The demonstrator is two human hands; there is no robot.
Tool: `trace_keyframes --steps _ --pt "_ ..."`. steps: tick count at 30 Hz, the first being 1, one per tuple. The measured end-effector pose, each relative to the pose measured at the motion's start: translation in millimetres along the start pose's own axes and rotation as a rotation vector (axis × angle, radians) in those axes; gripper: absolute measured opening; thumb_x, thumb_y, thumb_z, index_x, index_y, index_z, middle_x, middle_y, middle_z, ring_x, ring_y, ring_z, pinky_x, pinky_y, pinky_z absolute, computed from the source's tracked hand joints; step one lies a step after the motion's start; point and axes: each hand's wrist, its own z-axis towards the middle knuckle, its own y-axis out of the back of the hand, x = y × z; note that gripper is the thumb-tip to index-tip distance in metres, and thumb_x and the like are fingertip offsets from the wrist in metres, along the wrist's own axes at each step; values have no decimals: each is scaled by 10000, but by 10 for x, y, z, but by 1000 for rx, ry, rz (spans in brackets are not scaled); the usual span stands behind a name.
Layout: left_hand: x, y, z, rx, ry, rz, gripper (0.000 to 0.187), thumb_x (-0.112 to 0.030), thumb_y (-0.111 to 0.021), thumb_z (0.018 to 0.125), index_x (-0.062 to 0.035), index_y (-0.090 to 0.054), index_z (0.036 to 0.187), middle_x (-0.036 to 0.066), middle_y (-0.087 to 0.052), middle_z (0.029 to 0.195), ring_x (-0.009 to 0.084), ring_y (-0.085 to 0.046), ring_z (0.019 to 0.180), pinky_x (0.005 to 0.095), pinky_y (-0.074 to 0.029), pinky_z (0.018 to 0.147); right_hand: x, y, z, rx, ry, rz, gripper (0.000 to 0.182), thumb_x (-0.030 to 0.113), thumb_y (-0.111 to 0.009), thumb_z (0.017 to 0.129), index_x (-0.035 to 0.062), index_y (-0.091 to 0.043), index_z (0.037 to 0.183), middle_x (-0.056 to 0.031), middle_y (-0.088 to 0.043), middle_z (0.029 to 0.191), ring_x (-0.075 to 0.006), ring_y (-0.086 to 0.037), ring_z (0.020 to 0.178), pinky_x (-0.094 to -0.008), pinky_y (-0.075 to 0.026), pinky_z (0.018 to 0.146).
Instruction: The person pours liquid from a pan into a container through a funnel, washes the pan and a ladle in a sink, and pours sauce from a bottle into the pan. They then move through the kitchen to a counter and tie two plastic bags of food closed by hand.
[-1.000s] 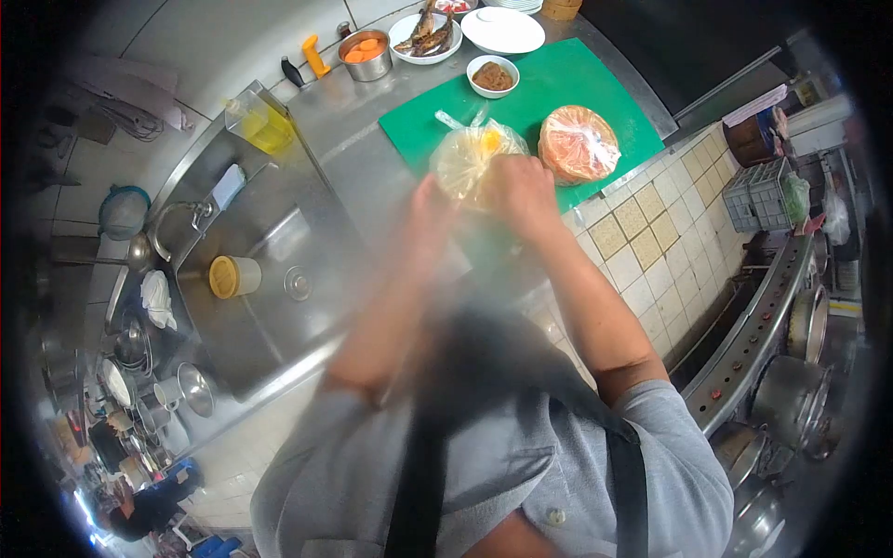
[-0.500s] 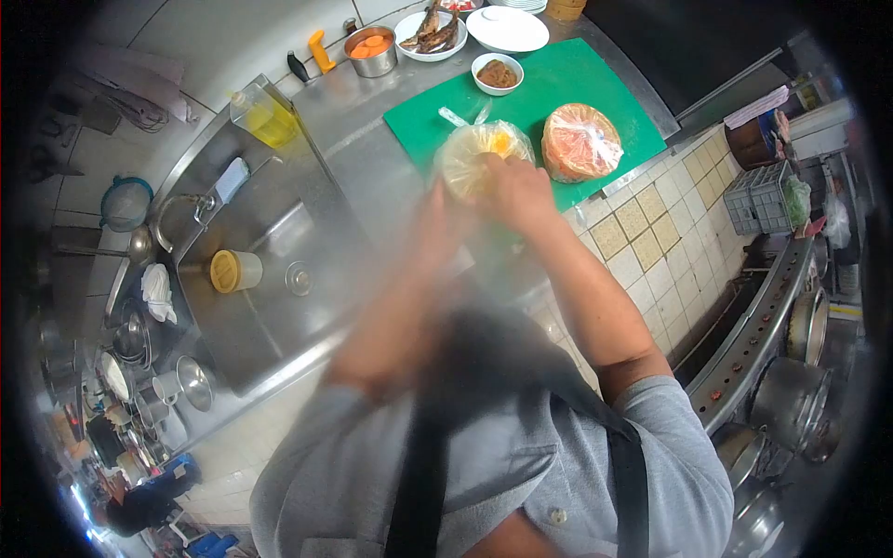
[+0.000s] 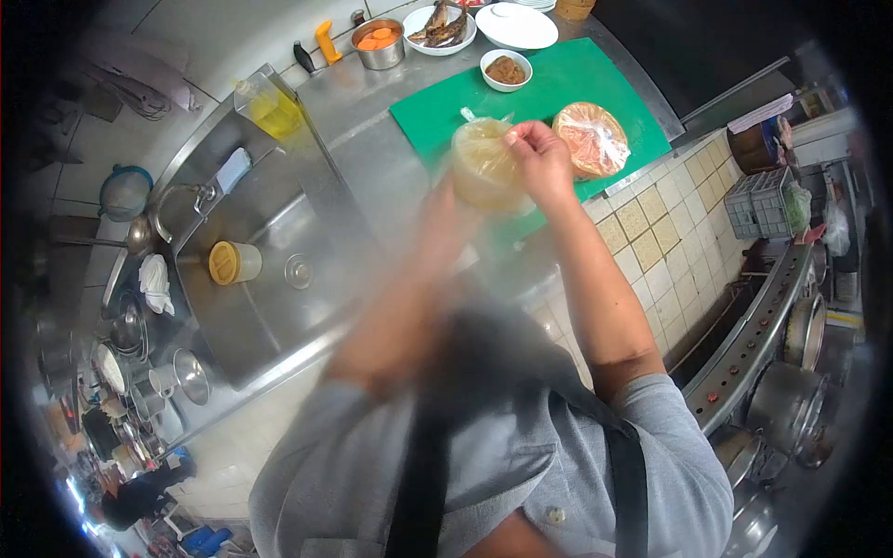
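Observation:
A round tub, wrapped in clear plastic and yellowish inside, is held over the near part of the green cutting board. My left hand, hazy in the picture, grips its lower left side. With thumb and fingers pinched, my right hand has hold of the plastic wrap at the tub's upper right. Just right of that hand stands a second plastic-wrapped container with orange-pink contents. A small white bowl of brown food sits farther back on the board.
Behind the board are a plate of fish, white plates and a pot of orange slices. Left lies a sink holding a yellow-lidded tub. An oil container stands by its edge. Stove and pots line the right.
The tub has been raised and tilted, so its side shows now. My right hand has shifted from the top of the tub up and right, pinching the wrap at its edge.

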Motion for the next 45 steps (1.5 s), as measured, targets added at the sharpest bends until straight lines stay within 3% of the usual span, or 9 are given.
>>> trace_keyframes --steps 7,14,18,20,22,27,32,37,45 --pt "527 -64 273 -22 -4 586 435 -152 -654 823 -69 -570 1241 162 -583 1246 373 -503 1188 462 -392 1004 792 344 -333 -45 101 203 37 67 -636 894 47 -617 919 22 -623 816 -52 -547 730 -205 -432 660" --pt "374 344 403 -154 -89 215 216 -153 -622 844 -68 -658 1039 121 -664 1025 330 -624 939 428 -489 824 956 910 -780 -92 116 232 72 79 -629 900 31 -604 948 19 -606 851 -45 -527 750 -187 -410 685" --pt "-55 189 -168 394 334 -437 204 -128 -664 870 -65 -624 1059 19 -652 1016 118 -596 979 285 -489 855 910 1390 -1165 -155 77 135 76 84 -632 902 32 -595 942 20 -583 827 -43 -506 712 -186 -396 647" --pt "-206 -96 -414 551 64 -196 216 -96 -655 859 -51 -613 1066 33 -650 1010 135 -599 973 291 -488 849 886 1619 -1320 -173 66 103 79 89 -634 904 32 -592 940 20 -576 820 -41 -498 698 -185 -390 631" --pt "223 -630 -613 685 223 -497 187 -66 -633 855 -48 -620 1040 40 -652 1006 128 -599 966 285 -488 840 835 1807 -1479 -176 19 7 90 102 -637 911 31 -588 939 24 -566 802 -40 -489 681 -185 -384 610" --pt "690 -1439 -845 738 238 -146 260 -146 -680 817 -49 -639 1054 124 -661 1022 214 -623 985 315 -474 893 639 2065 -1644 -150 -47 -48 76 100 -641 913 41 -595 930 36 -566 799 -23 -470 669 -171 -367 606" --pt "823 -1614 -928 534 220 423 520 -236 -721 791 -95 -567 1267 169 -654 1058 317 -620 1042 361 -477 937 433 1996 -1591 -71 -117 1 70 93 -636 909 42 -595 934 34 -564 783 -25 -467 658 -177 -367 599" --pt "622 -1230 -850 575 371 -43 492 -234 -682 852 -23 -541 1274 141 -656 1117 252 -646 974 342 -514 862 272 1546 -1239 78 12 -5 74 84 -640 894 20 -603 900 11 -590 796 -63 -533 722 -214 -435 652" --pt "-529 -34 -530 -232 198 -220 311 -194 -709 837 -59 -649 1110 86 -666 1070 186 -621 957 340 -481 869 -37 699 -468 346 219 -100 85 94 -639 882 24 -608 919 -64 -635 813 -133 -592 757 -279 -481 716"
